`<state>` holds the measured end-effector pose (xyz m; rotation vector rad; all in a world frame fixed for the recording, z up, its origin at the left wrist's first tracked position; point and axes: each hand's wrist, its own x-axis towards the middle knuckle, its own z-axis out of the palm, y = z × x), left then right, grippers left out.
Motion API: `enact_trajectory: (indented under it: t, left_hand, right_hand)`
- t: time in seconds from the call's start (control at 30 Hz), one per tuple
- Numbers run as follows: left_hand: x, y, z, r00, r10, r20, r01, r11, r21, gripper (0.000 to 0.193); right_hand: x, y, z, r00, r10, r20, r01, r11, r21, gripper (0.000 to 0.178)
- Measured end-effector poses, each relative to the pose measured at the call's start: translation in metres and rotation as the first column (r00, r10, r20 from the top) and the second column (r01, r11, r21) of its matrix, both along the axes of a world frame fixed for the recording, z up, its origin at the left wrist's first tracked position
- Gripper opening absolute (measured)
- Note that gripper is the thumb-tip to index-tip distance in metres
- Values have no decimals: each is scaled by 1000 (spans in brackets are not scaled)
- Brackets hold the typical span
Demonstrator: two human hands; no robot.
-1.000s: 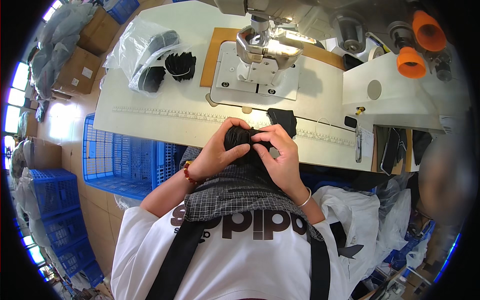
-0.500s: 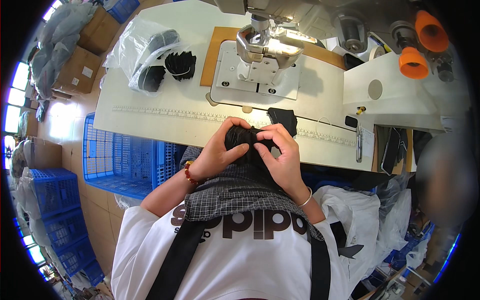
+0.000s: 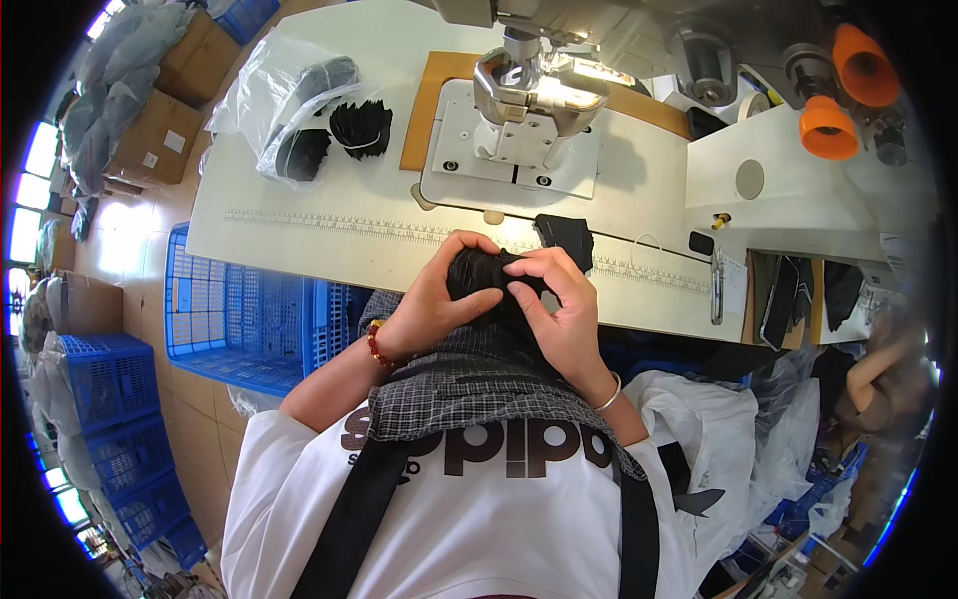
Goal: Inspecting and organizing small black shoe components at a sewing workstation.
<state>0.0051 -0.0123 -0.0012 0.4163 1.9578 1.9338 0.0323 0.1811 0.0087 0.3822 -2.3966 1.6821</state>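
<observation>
Both hands bunched a black cloth piece at the near edge of a sewing table.

Head view: the left hand [image 3: 431,299] and right hand [image 3: 564,304] curled their fingers tight around the black cloth piece [image 3: 484,275], held just over the white table [image 3: 329,235] edge, beside its printed ruler strip. Another black piece [image 3: 565,238] lay just beyond the right hand. The sewing machine [image 3: 534,95] stood behind, and a blue crate [image 3: 249,319] sat below the table at left.
</observation>
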Motion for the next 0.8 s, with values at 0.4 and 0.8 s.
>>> enact_trajectory:
  t: [0.4,0.8]
  left_hand:
    - [2,1,3,999,11,-45,-15,997,-81,60]
    - [4,6,4,981,47,-188,-82,979,-188,61]
  right_hand:
    - [1,-1,-4,994,-15,111,21,999,-49,17]
    - [1,1,-3,998,27,58,-28,1000,14,22]
